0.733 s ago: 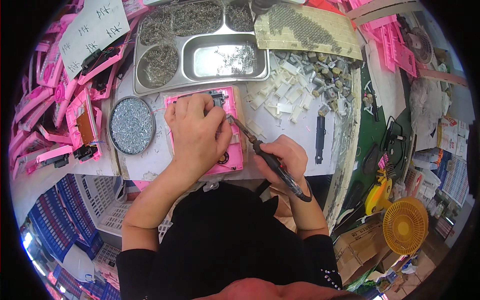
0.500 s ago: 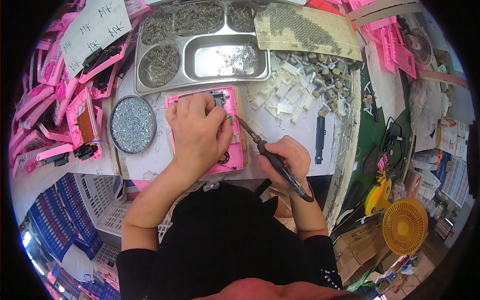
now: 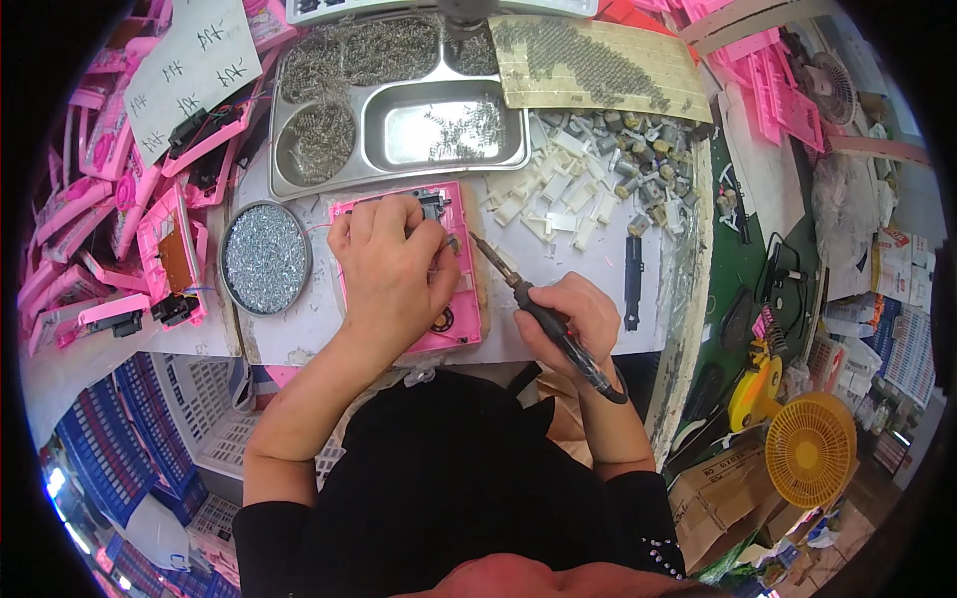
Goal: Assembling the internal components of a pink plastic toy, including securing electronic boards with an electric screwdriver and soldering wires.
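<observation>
My right hand (image 3: pixel 573 317) is closed around the black handle of a soldering iron (image 3: pixel 543 314). The iron's metal tip points up and left, to the right edge of a pink plastic housing (image 3: pixel 461 329). Over that housing lies my left hand (image 3: pixel 392 264), its fingers bent and pressed together. Whatever they pinch is hidden, though a small greyish part shows beside the thumb and index finger. Black parts sit along the housing's upper edge, and a round black part shows near its lower right. A thin red wire runs out at the left.
A steel compartment tray (image 3: pixel 399 171) of small springs stands behind the housing. White plastic pieces and small motors (image 3: pixel 638 159) are heaped right of it, under a yellowish sheet (image 3: pixel 598 65). A round dish (image 3: pixel 266 257) of screws and stacked pink housings (image 3: pixel 164 239) lie left. A black strip (image 3: pixel 633 284) lies right.
The whole view has shifted slightly, and a dark rounded object now shows more at the top. Both hands and the soldering iron keep nearly the same places over the housing.
</observation>
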The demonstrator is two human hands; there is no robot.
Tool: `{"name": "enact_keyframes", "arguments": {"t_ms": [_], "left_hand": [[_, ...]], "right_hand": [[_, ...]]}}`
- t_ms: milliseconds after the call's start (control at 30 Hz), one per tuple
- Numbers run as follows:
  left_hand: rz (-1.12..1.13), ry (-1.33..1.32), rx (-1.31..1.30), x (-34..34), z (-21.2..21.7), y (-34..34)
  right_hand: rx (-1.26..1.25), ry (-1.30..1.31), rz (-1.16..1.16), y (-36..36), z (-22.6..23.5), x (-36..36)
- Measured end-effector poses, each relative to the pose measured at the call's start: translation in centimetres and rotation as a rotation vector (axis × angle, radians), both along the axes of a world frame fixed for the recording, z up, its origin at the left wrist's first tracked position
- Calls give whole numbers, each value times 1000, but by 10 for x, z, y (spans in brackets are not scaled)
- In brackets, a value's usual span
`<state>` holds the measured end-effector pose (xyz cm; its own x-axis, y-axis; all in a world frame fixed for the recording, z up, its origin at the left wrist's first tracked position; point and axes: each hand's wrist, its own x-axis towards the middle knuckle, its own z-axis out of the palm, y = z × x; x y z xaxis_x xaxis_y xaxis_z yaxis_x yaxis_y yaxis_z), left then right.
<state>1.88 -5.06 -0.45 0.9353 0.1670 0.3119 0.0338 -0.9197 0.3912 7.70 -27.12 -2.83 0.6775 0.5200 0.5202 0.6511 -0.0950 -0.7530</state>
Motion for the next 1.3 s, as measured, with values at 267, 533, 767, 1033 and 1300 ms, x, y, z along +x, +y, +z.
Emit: {"name": "enact_keyframes", "arguments": {"t_ms": [267, 533, 767, 1033, 1300], "left_hand": [[-26, 18, 2, -2, 3, 2], [-5, 272, 67, -42, 33, 60], [-114, 386, 115, -46, 34, 76], [-426, 245, -16, -26, 36, 111], [-738, 190, 114, -9, 13, 123]], "right_hand": [[9, -8, -15, -4, -1, 2], [35, -20, -43, -5, 8, 6], [50, -16, -42, 8, 16, 6], [39, -20, -15, 17, 21, 7], [22, -42, -21, 19, 25, 8]]}}
